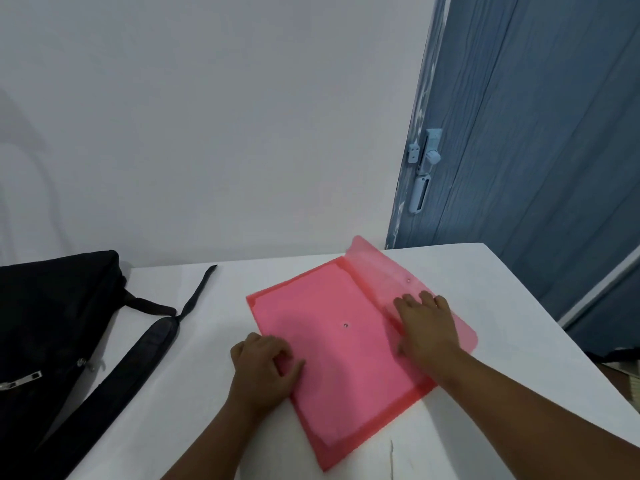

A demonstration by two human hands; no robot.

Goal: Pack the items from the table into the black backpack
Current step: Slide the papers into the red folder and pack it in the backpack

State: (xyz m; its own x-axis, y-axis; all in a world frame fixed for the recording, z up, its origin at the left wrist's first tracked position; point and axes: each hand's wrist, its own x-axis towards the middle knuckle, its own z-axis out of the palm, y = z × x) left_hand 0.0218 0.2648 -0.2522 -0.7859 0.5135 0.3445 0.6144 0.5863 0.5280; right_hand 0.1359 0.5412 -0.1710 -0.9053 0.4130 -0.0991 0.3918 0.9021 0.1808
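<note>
The folder [346, 344] lies mid-frame on the counter [519, 289], flap unsnapped. Left hand [265, 367] pinches its near-left edge; right hand [424, 327] presses flat, no grip. Lifted unsnapped, papers may slide out before reaching the backpack [52, 323], far left.

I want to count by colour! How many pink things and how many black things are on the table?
Pink: 1, the folder, with both hands on it
Black: 1, the backpack
Total: 2
</note>
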